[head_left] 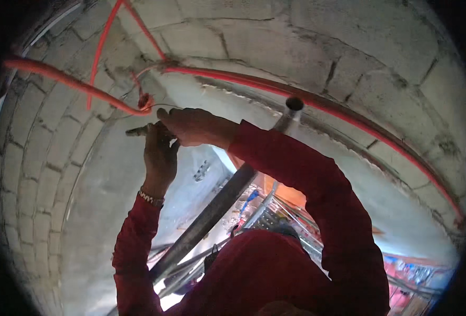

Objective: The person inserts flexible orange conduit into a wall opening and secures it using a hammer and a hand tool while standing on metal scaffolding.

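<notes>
Both arms in red sleeves reach up toward the ceiling corner. My left hand (160,158), with a metal-banded watch (151,198) at the wrist, is closed around a short dark tool (136,131) whose end sticks out to the left; its kind is hard to make out. My right hand (197,126) is closed beside it, fingers pressed together against the left fingertips. What it grips is hidden. A thin wire (163,105) runs from an orange-red conduit end (145,110) toward the right fingers. A small orange fitting (145,100) sits just above that end.
More orange-red conduit (233,77) follows the block ceiling (306,47) and bends down the left block wall (38,174). A thick metal pole (206,218) with an open upper end rises diagonally between my arms. Below are a perforated metal plank (267,221) and scattered clutter.
</notes>
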### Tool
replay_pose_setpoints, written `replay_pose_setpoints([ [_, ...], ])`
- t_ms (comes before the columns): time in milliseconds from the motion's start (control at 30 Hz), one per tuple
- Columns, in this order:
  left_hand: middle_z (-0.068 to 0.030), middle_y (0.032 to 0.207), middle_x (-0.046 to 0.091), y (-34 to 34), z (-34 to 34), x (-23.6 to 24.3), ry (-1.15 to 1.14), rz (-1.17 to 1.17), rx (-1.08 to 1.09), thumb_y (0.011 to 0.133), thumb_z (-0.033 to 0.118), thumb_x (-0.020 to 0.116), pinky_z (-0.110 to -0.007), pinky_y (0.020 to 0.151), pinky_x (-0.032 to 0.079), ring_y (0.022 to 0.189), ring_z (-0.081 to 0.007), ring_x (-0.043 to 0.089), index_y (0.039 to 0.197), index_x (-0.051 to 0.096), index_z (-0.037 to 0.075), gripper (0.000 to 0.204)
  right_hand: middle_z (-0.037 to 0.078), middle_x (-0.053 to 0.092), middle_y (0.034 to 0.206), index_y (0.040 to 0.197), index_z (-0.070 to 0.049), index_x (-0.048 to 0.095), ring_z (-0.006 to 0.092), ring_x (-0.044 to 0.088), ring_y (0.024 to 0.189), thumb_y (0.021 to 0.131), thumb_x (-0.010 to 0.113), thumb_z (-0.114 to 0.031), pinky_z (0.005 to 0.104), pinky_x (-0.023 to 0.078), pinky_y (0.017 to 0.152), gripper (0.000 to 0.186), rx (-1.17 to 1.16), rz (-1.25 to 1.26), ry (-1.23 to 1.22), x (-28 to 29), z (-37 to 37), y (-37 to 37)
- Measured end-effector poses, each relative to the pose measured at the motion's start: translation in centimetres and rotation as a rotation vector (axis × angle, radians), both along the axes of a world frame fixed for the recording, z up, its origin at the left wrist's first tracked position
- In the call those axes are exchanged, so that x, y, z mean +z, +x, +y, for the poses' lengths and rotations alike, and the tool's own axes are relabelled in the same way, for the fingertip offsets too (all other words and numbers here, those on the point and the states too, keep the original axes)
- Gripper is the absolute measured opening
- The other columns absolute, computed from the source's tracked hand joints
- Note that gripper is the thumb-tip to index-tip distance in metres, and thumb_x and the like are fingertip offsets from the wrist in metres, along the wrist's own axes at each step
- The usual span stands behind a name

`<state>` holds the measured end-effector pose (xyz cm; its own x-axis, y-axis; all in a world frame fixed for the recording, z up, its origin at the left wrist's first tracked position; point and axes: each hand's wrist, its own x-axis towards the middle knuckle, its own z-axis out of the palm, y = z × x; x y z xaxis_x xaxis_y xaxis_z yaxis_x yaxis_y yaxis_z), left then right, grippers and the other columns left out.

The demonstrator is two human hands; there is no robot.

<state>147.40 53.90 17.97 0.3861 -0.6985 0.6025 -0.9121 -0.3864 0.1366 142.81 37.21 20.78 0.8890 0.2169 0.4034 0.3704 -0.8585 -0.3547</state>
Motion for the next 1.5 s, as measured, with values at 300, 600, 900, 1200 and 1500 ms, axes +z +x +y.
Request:
replay_pose_setpoints([
  [300,-0.0106,0.096,0.065,1.9,1.6,-1.0,-0.153,0.44,-0.075,0.11,0.036,0.038,-0.039,0.078,0.052,0.085,-0.0221,0.064,0.104,0.053,0.003,0.037,0.026,0.064,0.092,0.122,0.002,0.042,0.042,0.068,0.084,0.086,0.077,-0.027,0.0483,0.055,0.071,0.057,0.27,-0.125,0.113,-1.2,-0.4,-1.3],
  [600,0.0006,0.076,0.054,-4.4,7.8,1.2,-0.971,1.558,0.119,0.101,0.042,0.057,-0.031,0.055,0.047,0.06,-0.0116,0.052,0.102,0.053,0.012,0.031,0.014,0.07,0.098,0.11,-0.002,0.066,0.0274,0.071,0.079,0.093,0.071,-0.026,0.0383,0.056,0.07,0.03,-0.086,-0.213,0.349,-3.1,-8.7,-13.4],
  [900,-0.022,0.078,0.06,-5.0,17.2,-5.1,0.153,0.547,0.366,0.101,0.027,0.061,-0.049,0.059,0.044,0.066,-0.0421,0.059,0.102,0.045,0.002,0.03,0.015,0.07,0.08,0.107,-0.005,0.067,0.0296,0.071,0.068,0.091,0.071,-0.029,0.0417,0.055,0.065,0.029,-0.109,0.179,0.091,-1.6,-8.8,-13.9],
  [1200,-0.0247,0.09,0.064,-8.0,20.9,-3.6,0.448,0.571,0.427,0.098,0.027,0.062,-0.051,0.068,0.052,0.08,-0.0425,0.066,0.11,0.049,-0.002,0.034,0.019,0.072,0.084,0.112,-0.004,0.066,0.0304,0.072,0.074,0.093,0.07,-0.029,0.0391,0.056,0.071,0.032,-0.21,0.383,0.073,-1.4,-8.9,-13.2],
  [1500,-0.0177,0.086,0.061,-9.4,21.7,-2.4,0.565,0.502,0.218,0.093,0.022,0.064,-0.045,0.062,0.054,0.078,-0.0343,0.065,0.105,0.053,-0.001,0.029,0.02,0.064,0.107,0.134,-0.003,0.051,0.0353,0.065,0.096,0.096,0.065,-0.023,0.045,0.052,0.087,0.045,-0.291,0.123,-0.246,0.0,-8.0,-8.0],
])
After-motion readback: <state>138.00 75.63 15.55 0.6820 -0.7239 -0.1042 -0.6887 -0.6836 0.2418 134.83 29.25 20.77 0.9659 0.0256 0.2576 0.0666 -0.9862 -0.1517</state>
